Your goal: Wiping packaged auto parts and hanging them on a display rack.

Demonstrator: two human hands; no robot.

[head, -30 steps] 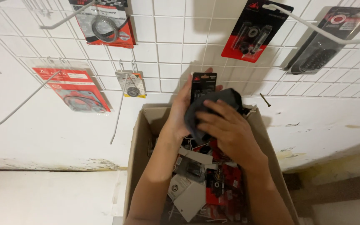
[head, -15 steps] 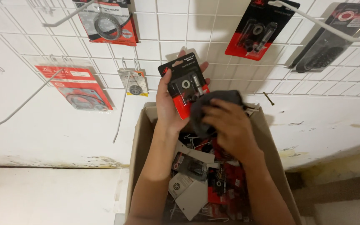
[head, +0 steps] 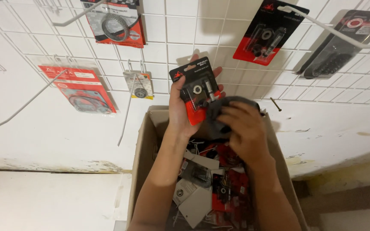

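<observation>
While both arms reach up from the bottom edge, a white wire grid wall [head: 172, 30] fills the top half of the view, and bare white wall runs beneath it.

At far left, a long bare wire hook [head: 31, 100] juts out from the grid, with open wall around it. Beside it hangs a flat red gasket pack [head: 79, 89], then a small yellow-edged bearing pack [head: 139, 84] with another thin hook slanting down in front of it. Above these hangs a larger red pack with a dark ring [head: 115, 23].

At centre, an open cardboard box [head: 144, 154] sits below the grid, crammed with loose red and grey carded parts [head: 219, 188]; its walls hem in both forearms.

Raised above the box's back edge, the left hand [head: 180, 109] grasps a black and red blister pack [head: 195, 87] holding small metal parts. The palm is behind the card, the thumb lies along its left edge, and fingertips show past its top and right edges. The right hand [head: 240, 126] is closed around a dark cloth [head: 221, 113], pressing it against the pack's lower right corner.

Further right hang another red and black pack [head: 265, 36] and a dark pack [head: 341, 42], with a long white hook [head: 335, 32] crossing in front. A lone screw [head: 275, 104] sticks out of the wall just right of the box.
</observation>
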